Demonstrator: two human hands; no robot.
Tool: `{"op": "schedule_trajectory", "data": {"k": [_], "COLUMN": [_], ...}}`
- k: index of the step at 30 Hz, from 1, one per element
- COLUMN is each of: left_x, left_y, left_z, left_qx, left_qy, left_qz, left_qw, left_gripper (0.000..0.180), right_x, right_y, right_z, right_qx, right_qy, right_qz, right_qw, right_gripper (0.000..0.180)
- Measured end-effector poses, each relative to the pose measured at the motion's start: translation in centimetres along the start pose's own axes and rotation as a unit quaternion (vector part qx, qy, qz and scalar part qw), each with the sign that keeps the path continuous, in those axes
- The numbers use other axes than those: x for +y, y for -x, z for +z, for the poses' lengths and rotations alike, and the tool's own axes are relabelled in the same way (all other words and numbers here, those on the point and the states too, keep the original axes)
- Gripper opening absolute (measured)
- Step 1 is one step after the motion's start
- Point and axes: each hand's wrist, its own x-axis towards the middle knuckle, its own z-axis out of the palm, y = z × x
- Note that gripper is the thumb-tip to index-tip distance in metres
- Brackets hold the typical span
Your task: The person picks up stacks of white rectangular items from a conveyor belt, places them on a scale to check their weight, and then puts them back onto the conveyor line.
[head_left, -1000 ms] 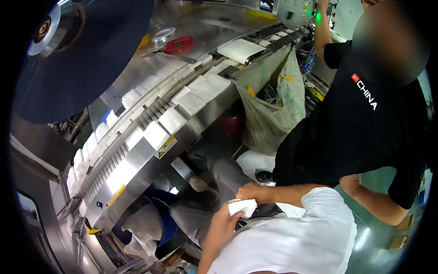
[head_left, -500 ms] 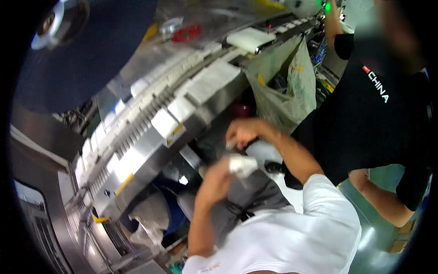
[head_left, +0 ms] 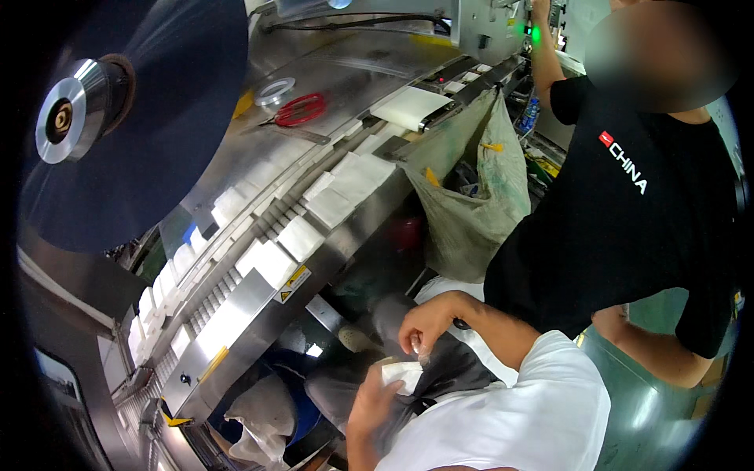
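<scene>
The held packet (head_left: 403, 377) looks papery, the conveyor frame (head_left: 236, 318) glossy metal, the sack (head_left: 467, 239) matt cloth.

A small white piece (head_left: 403, 377), soft-looking and roughly rectangular, sits tilted in the left hand (head_left: 375, 397), just below the right hand (head_left: 430, 323).

Steel machine deck (head_left: 353, 74) carries red-handled scissors (head_left: 292, 111), a silvery ring (head_left: 272, 100) near them, and a narrow metal strip (head_left: 306, 136) just beside. Slatted conveyor (head_left: 207, 311) curves along the near side; flat white squares (head_left: 349, 184) lie along it in a row, several overlapping.
</scene>
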Motion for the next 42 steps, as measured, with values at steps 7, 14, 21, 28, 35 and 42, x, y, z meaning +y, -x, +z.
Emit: {"op": "schedule_trajectory", "data": {"k": [7,14,21,28,35,42], "left_x": [-0.2,-0.9,-0.7,-0.3,-2.4,-0.7], "left_y": [-0.7,-1.0,-0.9,0.0,0.5,1.2], "left_z": [0.5,0.6,1.0,0.1,0.7,-0.4], "left_qx": [0.057,0.082,0.116,0.104,0.173,0.158], "left_qy": [-0.024,-0.037,0.099,0.265,0.307,0.321], "left_qz": [0.012,0.048,-0.018,-0.057,-0.034,-0.034], "left_qw": [0.998,0.995,0.988,0.957,0.935,0.933], "left_gripper": [0.063,0.068,0.072,0.068,0.042,0.037], "right_x": [-2.6,-5.4,-5.9,-6.6,-6.9,-8.3], "right_y": [1.9,0.1,-2.9,-3.3,-3.8,-2.9], "right_z": [-0.5,2.5,5.8,6.0,5.5,5.1], "right_qx": [0.053,0.183,0.316,0.345,0.398,0.332], "right_qy": [0.053,0.065,0.126,0.102,0.088,0.031], "right_qz": [-0.036,-0.024,-0.042,-0.069,0.001,-0.014], "right_qw": [0.997,0.981,0.94,0.93,0.913,0.943], "right_gripper": [0.056,0.064,0.045,0.044,0.046,0.043]}}
